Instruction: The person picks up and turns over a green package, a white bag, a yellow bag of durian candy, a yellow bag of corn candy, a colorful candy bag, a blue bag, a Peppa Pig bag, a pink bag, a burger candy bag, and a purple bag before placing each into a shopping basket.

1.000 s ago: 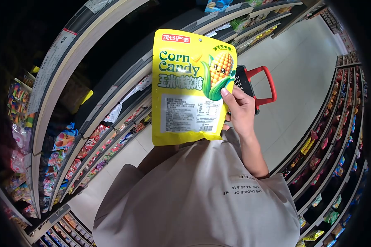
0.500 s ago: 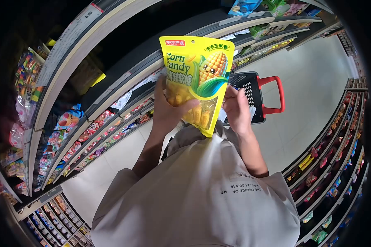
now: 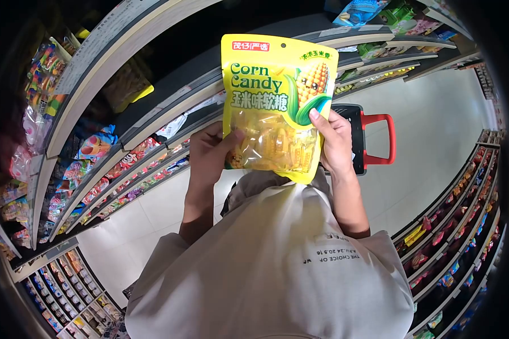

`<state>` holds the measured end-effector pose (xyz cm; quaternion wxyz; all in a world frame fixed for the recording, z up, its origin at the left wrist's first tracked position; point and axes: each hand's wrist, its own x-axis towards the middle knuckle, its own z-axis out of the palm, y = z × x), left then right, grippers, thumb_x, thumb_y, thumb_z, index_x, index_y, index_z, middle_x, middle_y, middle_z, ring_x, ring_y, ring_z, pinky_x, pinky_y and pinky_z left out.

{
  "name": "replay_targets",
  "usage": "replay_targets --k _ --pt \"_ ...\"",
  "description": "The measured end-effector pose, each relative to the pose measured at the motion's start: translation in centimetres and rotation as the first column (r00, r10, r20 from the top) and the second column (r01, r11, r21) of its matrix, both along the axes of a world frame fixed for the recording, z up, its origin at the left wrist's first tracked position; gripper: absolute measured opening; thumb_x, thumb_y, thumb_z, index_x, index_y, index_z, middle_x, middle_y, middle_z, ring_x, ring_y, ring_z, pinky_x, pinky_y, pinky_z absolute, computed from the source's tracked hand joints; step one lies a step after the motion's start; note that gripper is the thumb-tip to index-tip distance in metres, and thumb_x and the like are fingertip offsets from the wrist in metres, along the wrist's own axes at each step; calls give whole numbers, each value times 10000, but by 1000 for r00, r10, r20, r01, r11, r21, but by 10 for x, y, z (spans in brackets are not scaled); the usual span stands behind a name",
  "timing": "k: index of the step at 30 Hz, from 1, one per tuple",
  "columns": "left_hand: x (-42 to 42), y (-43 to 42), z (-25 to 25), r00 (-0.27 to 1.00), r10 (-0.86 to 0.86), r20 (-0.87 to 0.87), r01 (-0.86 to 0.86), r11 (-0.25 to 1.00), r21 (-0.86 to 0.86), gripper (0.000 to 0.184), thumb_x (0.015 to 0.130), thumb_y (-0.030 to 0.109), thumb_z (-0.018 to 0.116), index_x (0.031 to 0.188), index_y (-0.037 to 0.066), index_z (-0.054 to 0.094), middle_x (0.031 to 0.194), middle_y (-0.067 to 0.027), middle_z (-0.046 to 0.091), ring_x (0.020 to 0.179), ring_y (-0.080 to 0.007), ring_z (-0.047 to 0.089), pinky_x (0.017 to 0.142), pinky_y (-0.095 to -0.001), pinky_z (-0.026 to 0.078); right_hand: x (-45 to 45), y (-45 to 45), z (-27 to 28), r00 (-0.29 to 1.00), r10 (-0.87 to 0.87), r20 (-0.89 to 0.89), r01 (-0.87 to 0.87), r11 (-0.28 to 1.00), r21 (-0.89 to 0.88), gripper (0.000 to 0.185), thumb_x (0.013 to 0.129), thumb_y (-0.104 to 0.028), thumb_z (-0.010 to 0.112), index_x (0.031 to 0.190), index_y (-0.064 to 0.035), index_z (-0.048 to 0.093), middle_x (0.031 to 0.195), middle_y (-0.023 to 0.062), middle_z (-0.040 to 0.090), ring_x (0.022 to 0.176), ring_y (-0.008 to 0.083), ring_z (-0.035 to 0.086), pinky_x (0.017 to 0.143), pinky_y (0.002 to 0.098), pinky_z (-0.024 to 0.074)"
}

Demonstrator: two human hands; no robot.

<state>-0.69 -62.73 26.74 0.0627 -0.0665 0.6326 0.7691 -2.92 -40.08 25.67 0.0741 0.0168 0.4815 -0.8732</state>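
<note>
A yellow bag of corn candy is held up in front of my chest, its printed front facing me. Through its clear lower window, yellow wrapped candies show. My left hand grips the lower left edge, thumb on the front and fingers behind. On the other side, my right hand pinches the right edge, with its thumb over the printed corn leaves. The fingers behind the bag are hidden.
A dark shopping basket with a red handle stands beyond my right hand. Curved-looking shelves of packaged sweets run along the left and top. More stocked shelves line the right, across a pale tiled floor.
The bag has turned to face me more squarely. My right hand, raised beside the bag before, now holds its right edge. My left hand has shifted slightly left along the bag.
</note>
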Motion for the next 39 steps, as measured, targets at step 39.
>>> replay_targets --k 39 --pt "-25 52 -11 976 -217 -36 218 975 40 203 846 86 612 1010 -35 626 847 -53 650 743 -68 570 682 -230 465 -1 42 -17 995 -103 -6 103 992 67 278 840 -38 603 1102 43 556 1019 94 639 867 124 610 794 269 483"
